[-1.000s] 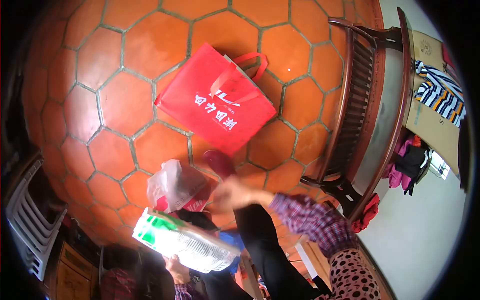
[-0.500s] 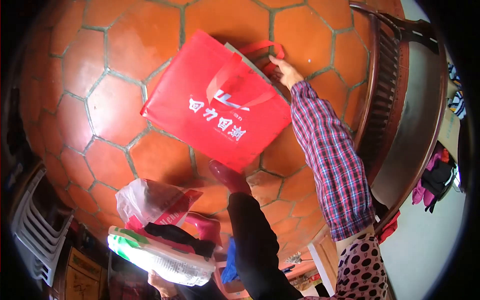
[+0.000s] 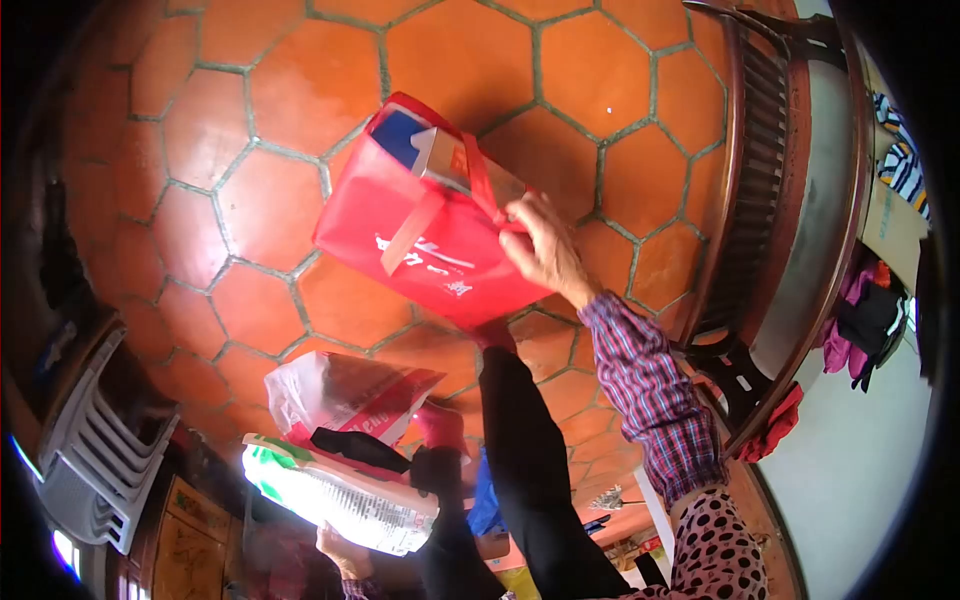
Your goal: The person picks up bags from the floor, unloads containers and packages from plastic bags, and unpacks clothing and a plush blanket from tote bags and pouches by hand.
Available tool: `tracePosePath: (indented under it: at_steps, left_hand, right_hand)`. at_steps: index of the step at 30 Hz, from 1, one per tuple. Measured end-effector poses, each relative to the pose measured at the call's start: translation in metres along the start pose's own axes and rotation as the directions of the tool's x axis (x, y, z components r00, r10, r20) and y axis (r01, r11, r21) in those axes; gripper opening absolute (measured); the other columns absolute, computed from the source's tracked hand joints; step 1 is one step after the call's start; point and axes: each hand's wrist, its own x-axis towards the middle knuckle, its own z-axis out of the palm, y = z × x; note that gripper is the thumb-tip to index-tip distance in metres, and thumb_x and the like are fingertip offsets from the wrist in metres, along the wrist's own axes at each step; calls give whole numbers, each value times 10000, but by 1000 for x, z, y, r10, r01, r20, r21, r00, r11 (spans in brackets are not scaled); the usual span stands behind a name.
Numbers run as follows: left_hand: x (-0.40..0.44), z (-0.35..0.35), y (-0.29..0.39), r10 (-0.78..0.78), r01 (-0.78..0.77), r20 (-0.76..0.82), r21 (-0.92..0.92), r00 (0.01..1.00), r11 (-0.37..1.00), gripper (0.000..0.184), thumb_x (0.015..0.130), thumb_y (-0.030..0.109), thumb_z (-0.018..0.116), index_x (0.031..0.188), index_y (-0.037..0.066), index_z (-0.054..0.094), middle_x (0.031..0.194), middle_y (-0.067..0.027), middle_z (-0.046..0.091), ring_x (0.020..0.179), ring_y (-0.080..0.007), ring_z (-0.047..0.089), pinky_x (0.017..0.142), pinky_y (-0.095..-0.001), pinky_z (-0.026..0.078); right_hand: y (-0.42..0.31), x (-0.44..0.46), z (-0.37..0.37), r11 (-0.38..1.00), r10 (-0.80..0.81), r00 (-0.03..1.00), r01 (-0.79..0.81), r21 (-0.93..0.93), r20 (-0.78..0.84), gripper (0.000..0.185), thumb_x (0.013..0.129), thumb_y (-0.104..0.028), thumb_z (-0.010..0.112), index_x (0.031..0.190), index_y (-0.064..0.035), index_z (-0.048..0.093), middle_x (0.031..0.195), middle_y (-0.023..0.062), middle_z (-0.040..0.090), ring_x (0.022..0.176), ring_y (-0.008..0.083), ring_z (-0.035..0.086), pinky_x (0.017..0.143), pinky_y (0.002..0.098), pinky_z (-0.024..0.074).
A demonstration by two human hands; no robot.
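Observation:
A red shopping bag (image 3: 400, 235) with white lettering stands tilted on the floor, its opening turned up. Inside show a grey-brown box (image 3: 447, 160) and something blue (image 3: 398, 135). My right hand (image 3: 545, 248) is closed at the bag's near rim, by the base of one red handle (image 3: 480, 180). Low in the view, my left hand (image 3: 340, 550) holds a printed white-and-green package (image 3: 345, 500) from below; its fingers are mostly hidden. Against that package lie a clear and red plastic bag (image 3: 335, 395) and a black piece (image 3: 360, 447).
My legs (image 3: 525, 430) and reddish shoes stand between the bag and me. A dark wooden bench (image 3: 745, 180) runs along the right. Grey stacked plastic stools (image 3: 105, 460) and a wooden cabinet (image 3: 190, 530) are at lower left. Orange hexagonal tiles (image 3: 450, 60) cover the floor.
The red bag has tipped from lying back to more upright, so its opening and contents now show. My right hand has come nearer to me along the rim. The package stays in my left hand.

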Motion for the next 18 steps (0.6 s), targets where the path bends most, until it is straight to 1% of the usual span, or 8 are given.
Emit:
tracePosePath:
  at_steps: [5, 7, 9, 12, 13, 15, 17, 18]
  left_hand:
    - [-25, -1, 15, 66, -63, 94, -36, 993, 997, 511, 786, 268, 567, 1189, -28, 465, 1099, -148, 580, 969, -274, 587, 855, -418, 479]
    - [-34, -4, 19, 110, -110, 36, -20, 993, 994, 516, 787, 265, 568, 1197, -28, 458, 1114, -148, 573, 988, -272, 580, 868, -413, 474]
    - [-41, -2, 24, 122, -117, 89, -62, 989, 991, 515, 791, 259, 565, 1203, -27, 453, 1128, -147, 566, 1013, -269, 568, 882, -407, 465]
    - [-43, -13, 29, 132, -123, 119, -85, 984, 989, 510, 795, 255, 566, 1205, -26, 451, 1135, -145, 561, 1026, -267, 560, 891, -401, 458]
    - [-42, -21, 30, 127, -111, 136, -121, 983, 986, 506, 798, 252, 566, 1206, -25, 451, 1134, -143, 562, 1024, -266, 561, 890, -401, 457]
    - [-43, -34, 32, 128, -104, 161, -151, 979, 983, 494, 803, 245, 565, 1202, -23, 451, 1134, -141, 561, 1023, -263, 560, 893, -401, 454]
    - [-42, -44, 28, 131, -120, 71, -145, 989, 982, 501, 797, 243, 531, 1203, -35, 439, 1117, -150, 556, 1009, -271, 558, 870, -398, 466]
    - [-42, -51, 27, 146, -130, 85, -172, 986, 977, 473, 809, 228, 519, 1191, -42, 448, 1114, -144, 556, 1015, -265, 553, 876, -394, 459]
  right_hand:
    - [-69, -43, 12, 990, -125, 964, 138, -38, 236, 477, 631, -313, 722, 952, -31, 510, 922, 140, 430, 862, 312, 413, 766, 437, 353]
    - [-83, -61, 26, 993, -46, 972, 68, -92, 228, 464, 636, -328, 725, 933, -36, 521, 921, 141, 436, 871, 315, 416, 759, 430, 359]
    - [-89, -68, 35, 992, -27, 996, 37, -121, 86, 234, 732, -251, 669, 778, -55, 549, 785, 116, 516, 812, 304, 483, 702, 434, 371]
    - [-111, -67, 33, 926, 378, 924, -378, 21, -53, 258, 849, -271, 550, 726, -44, 570, 667, 137, 577, 689, 321, 558, 685, 414, 405]
    - [-120, -63, 19, 869, 479, 877, -480, 116, 43, 275, 868, -291, 521, 799, -35, 592, 762, 147, 610, 769, 328, 585, 665, 384, 439]
    - [-130, -62, 20, 887, 422, 906, -407, 219, -28, 251, 876, -291, 506, 873, -63, 613, 758, 147, 626, 767, 319, 604, 660, 368, 461]
    - [-134, -64, 36, 962, 223, 968, -200, 185, -116, 207, 863, -280, 530, 891, -93, 613, 686, 156, 607, 661, 340, 590, 611, 396, 452]
    - [-140, -64, 43, 979, 133, 989, -142, 149, 67, 197, 853, -276, 546, 849, -90, 609, 663, 156, 585, 600, 342, 565, 548, 396, 428]
